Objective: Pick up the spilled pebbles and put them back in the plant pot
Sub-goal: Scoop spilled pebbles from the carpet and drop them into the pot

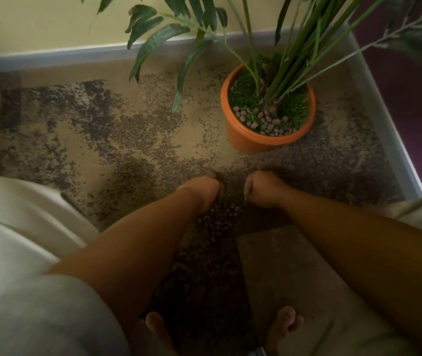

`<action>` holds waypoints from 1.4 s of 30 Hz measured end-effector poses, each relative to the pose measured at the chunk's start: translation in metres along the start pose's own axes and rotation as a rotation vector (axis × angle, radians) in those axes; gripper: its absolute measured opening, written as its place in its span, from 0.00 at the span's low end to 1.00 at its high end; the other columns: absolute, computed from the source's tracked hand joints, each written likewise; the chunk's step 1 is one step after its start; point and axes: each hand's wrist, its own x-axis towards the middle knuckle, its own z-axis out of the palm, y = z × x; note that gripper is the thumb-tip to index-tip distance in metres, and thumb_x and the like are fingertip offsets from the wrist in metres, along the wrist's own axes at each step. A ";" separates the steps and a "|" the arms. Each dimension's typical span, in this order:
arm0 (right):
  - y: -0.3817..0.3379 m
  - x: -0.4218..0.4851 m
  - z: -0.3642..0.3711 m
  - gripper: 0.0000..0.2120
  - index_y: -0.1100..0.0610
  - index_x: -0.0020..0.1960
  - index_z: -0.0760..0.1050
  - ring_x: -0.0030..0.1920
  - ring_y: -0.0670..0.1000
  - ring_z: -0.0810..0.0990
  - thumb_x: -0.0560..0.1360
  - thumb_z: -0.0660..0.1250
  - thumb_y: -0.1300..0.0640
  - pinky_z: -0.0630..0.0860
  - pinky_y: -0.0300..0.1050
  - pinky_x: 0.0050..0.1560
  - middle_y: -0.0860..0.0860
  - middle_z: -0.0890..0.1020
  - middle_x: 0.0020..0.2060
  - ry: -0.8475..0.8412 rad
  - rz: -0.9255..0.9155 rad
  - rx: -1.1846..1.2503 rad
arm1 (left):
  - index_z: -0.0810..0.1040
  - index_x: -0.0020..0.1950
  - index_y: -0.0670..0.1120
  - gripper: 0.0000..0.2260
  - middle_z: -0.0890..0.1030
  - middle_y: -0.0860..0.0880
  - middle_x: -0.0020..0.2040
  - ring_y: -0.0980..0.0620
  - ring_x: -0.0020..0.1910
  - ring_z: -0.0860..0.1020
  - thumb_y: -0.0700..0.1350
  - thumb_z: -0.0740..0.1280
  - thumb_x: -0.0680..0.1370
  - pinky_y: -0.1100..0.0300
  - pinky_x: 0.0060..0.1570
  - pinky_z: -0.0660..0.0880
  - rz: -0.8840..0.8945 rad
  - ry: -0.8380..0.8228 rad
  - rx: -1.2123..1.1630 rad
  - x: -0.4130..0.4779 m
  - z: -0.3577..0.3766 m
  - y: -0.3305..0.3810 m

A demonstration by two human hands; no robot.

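An orange plant pot (245, 140) stands on the carpet at the upper right, holding a tall green plant, mossy grass and a patch of pale pebbles (265, 122) near its front rim. A dim pile of spilled pebbles (220, 217) lies on the carpet between my two forearms. My left hand (203, 191) is curled, knuckles down, at the far edge of that pile. My right hand (262, 190) is curled into a fist just right of it. What either fist holds is hidden by the fingers.
The patterned beige and dark carpet (102, 129) fills the floor. A skirting board and yellow wall (50, 27) run along the back, a purple wall (415, 98) at the right. My bare feet (285, 327) and pale shorts (25, 253) are at the bottom. Long leaves (158, 44) hang over the carpet.
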 end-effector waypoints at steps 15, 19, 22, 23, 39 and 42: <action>0.001 -0.013 0.049 0.23 0.53 0.61 0.76 0.57 0.61 0.76 0.68 0.78 0.58 0.75 0.48 0.56 0.58 0.71 0.59 0.096 -0.160 -0.012 | 0.79 0.58 0.44 0.14 0.79 0.44 0.60 0.45 0.60 0.76 0.41 0.72 0.73 0.56 0.58 0.74 -0.039 -0.003 -0.036 0.006 -0.004 0.005; -0.004 -0.013 0.055 0.21 0.54 0.58 0.77 0.57 0.60 0.76 0.68 0.78 0.57 0.74 0.47 0.54 0.57 0.71 0.58 0.091 -0.157 -0.018 | 0.79 0.60 0.45 0.14 0.78 0.45 0.62 0.45 0.62 0.76 0.41 0.71 0.74 0.56 0.61 0.73 -0.044 -0.006 -0.035 0.007 -0.004 0.008; -0.008 -0.014 0.053 0.13 0.54 0.52 0.77 0.55 0.61 0.76 0.70 0.75 0.60 0.74 0.48 0.52 0.57 0.71 0.56 0.089 -0.159 -0.028 | 0.80 0.57 0.46 0.13 0.80 0.44 0.60 0.44 0.59 0.77 0.41 0.71 0.74 0.53 0.60 0.75 -0.062 0.004 -0.037 0.006 -0.005 0.008; -0.010 -0.015 0.052 0.10 0.54 0.49 0.77 0.53 0.61 0.77 0.70 0.73 0.61 0.75 0.48 0.51 0.57 0.71 0.55 0.089 -0.157 -0.032 | 0.80 0.57 0.45 0.12 0.80 0.44 0.59 0.44 0.59 0.78 0.41 0.72 0.73 0.54 0.59 0.75 -0.063 0.003 -0.034 0.006 -0.005 0.008; -0.025 -0.022 0.052 0.08 0.58 0.54 0.76 0.56 0.65 0.78 0.78 0.61 0.63 0.76 0.55 0.55 0.59 0.71 0.61 0.103 -0.134 -0.303 | 0.77 0.57 0.45 0.11 0.78 0.43 0.59 0.42 0.58 0.78 0.40 0.67 0.75 0.50 0.55 0.77 -0.060 0.009 0.019 0.003 -0.001 0.012; -0.025 -0.022 0.051 0.06 0.60 0.52 0.76 0.56 0.65 0.78 0.78 0.61 0.64 0.76 0.55 0.52 0.59 0.72 0.59 0.106 -0.140 -0.303 | 0.78 0.60 0.46 0.13 0.80 0.43 0.59 0.43 0.58 0.79 0.38 0.67 0.76 0.48 0.58 0.77 -0.081 0.025 -0.018 0.005 0.000 0.010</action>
